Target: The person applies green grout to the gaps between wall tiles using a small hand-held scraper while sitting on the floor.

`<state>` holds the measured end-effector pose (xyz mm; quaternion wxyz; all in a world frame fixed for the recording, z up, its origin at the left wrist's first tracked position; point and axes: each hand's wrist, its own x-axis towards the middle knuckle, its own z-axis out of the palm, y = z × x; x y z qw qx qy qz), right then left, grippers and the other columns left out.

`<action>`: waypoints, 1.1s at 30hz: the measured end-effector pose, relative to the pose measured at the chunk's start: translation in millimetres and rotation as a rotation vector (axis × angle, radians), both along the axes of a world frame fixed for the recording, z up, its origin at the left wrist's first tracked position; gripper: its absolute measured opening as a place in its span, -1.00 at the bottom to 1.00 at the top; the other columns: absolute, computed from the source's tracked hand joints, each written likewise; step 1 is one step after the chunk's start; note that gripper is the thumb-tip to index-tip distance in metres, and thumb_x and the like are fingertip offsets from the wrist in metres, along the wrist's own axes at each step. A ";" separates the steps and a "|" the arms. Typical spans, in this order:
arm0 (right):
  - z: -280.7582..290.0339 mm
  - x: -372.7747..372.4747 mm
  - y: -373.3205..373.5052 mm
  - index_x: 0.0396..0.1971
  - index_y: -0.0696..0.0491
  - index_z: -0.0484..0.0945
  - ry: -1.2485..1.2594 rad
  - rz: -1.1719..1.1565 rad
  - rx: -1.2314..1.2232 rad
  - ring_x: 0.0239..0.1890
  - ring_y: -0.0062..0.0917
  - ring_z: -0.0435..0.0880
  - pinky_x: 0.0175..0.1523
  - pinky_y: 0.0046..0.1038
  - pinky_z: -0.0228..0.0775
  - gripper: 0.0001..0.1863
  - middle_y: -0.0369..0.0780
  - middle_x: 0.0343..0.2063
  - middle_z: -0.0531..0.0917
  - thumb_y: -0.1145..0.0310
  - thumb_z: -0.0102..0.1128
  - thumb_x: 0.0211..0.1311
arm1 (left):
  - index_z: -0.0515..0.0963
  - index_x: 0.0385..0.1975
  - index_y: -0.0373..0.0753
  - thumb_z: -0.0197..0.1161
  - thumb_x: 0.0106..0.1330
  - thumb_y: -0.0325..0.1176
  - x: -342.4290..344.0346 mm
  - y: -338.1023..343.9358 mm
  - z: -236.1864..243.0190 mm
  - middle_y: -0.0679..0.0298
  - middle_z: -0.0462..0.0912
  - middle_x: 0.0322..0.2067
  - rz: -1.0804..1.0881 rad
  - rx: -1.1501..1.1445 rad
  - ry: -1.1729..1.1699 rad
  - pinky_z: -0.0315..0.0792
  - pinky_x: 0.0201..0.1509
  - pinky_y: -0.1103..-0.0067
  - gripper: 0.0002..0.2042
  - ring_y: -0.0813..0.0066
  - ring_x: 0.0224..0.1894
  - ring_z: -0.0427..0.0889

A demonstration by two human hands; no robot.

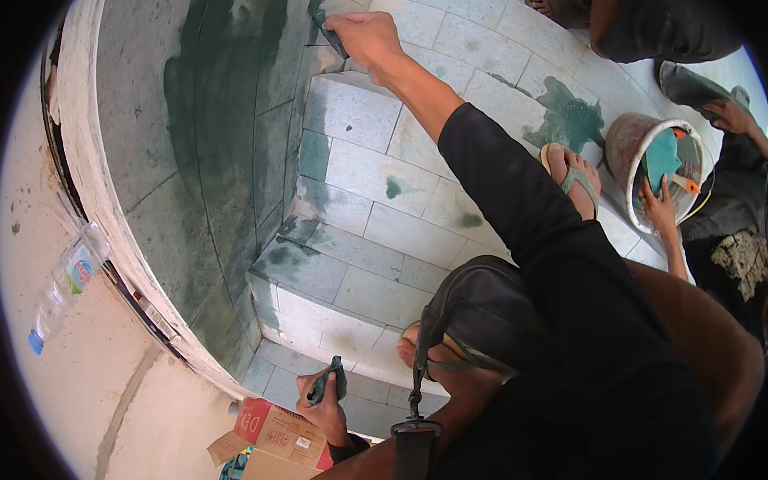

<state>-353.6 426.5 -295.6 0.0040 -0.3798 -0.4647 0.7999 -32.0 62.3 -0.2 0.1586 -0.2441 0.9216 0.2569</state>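
My right hand reaches to the upper end of the curved tiled wall, shut on a small dark, flat piece held against a green-smeared edge. Low in the view, my left hand grips a crumpled dark green piece, perhaps cloth or sponge, above a pale tiled step. The wall face has a broad dark green wet smear, and the pale tiled steps carry green blotches. My sandalled feet rest on the tiles.
A cardboard box sits below; a plastic bottle lies beyond the wall rim. At right, co-workers' hands and legs surround a bucket with a green sheet or tool inside.
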 end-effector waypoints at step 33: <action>-3.5 2.3 -15.8 -0.33 0.07 0.83 -0.038 0.015 -0.072 -0.34 -0.59 0.52 -0.17 -0.49 0.39 -0.67 -0.31 -0.46 0.66 0.08 0.40 0.24 | 0.77 -0.24 -0.43 0.44 0.19 -0.68 -0.1 -1.3 0.5 0.23 0.65 -0.34 0.071 0.007 -0.030 0.47 -0.10 0.57 -0.85 0.47 -0.25 0.57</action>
